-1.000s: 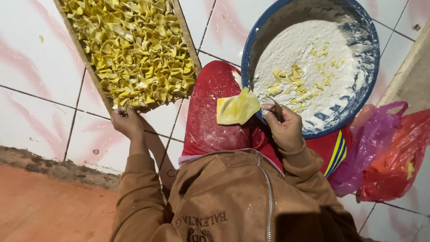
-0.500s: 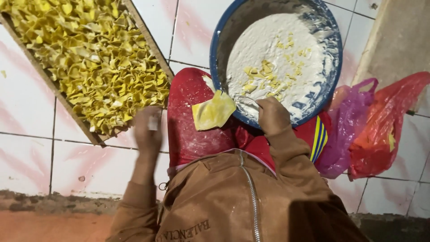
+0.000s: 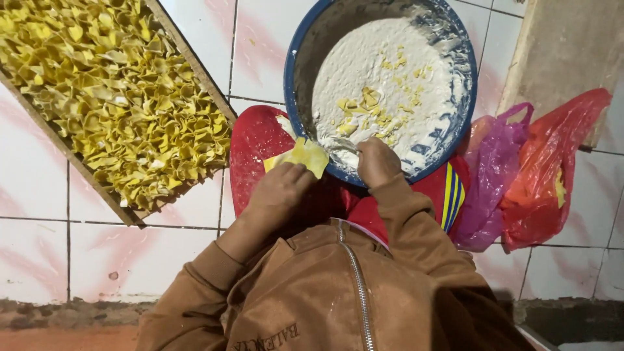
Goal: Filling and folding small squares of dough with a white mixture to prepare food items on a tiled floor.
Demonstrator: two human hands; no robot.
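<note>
Only packaging here is two crumpled plastic bags lying on the tiled floor, right of the blue bowl. A purple bag (image 3: 489, 188) is sitting just beside the bowl, and a red bag (image 3: 552, 175) is touching it on the far side.

Yellow dough sq (image 3: 305, 156), blue bowl (image 3: 292, 84) w/ white flour, red lap cloth (image 3: 257, 140).

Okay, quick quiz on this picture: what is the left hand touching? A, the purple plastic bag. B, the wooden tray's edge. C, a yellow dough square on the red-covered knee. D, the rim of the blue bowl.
C: the left hand rests on the yellow dough square over the red knee, apart from the wooden tray and the purple bag.
</note>
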